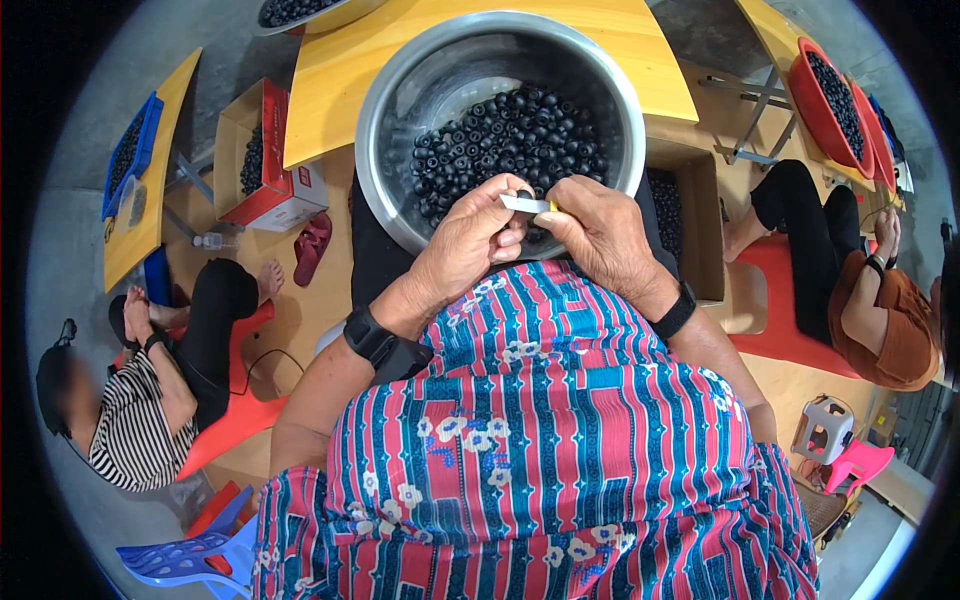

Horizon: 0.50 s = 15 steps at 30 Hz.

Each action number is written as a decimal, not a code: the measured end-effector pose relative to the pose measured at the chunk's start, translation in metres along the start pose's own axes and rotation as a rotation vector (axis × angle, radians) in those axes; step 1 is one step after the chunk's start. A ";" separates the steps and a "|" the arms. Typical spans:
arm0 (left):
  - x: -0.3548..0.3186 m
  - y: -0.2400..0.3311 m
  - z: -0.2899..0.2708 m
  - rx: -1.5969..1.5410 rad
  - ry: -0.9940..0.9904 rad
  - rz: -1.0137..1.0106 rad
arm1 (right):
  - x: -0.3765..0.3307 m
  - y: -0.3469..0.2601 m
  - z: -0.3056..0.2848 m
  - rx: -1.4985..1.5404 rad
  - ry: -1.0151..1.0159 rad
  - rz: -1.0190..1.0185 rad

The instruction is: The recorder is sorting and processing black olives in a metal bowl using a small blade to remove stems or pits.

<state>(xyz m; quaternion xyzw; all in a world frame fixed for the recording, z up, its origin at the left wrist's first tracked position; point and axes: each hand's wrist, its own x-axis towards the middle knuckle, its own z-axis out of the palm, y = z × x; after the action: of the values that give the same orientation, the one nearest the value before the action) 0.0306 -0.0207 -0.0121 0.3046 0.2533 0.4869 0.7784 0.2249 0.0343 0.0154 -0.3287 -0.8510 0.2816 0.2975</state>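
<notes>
My left hand [462, 243] is over the near rim of a metal basin [376, 150], its fingers closed on a small round black piece [524, 194]. Thumb and curled fingers of my right hand [607, 228] grip a small knife [522, 204] with a pale blade and a bit of yellow at its handle. The blade lies across the black piece at my left fingertips. Below my hands, the basin holds many glossy black round pieces [505, 140], several showing a round hollow or ring on top. The fingers partly hide the held piece.
The basin overlaps the near edge of a yellow table [660, 60]. Cardboard boxes with black pieces stand left [225, 160] and right [708, 270]. Two seated people flank me, beside tables bearing a blue tray [146, 130] and red basins [806, 85]. A dark red slipper [312, 248] lies on the floor.
</notes>
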 end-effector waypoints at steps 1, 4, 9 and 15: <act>0.001 0.000 -0.001 0.006 -0.006 0.009 | 0.001 0.002 0.001 0.004 0.005 0.042; -0.003 -0.003 0.004 0.034 -0.021 0.011 | 0.005 0.011 -0.001 0.067 0.051 0.257; -0.002 0.001 0.005 0.049 0.057 0.052 | 0.002 0.008 -0.001 0.174 0.067 0.250; -0.001 -0.002 0.003 0.039 0.068 0.035 | 0.001 0.006 0.003 0.349 0.128 0.071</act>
<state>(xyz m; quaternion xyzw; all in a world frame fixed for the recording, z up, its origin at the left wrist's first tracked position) 0.0333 -0.0229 -0.0112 0.3073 0.2837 0.5056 0.7546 0.2248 0.0375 0.0096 -0.3192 -0.7564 0.4138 0.3934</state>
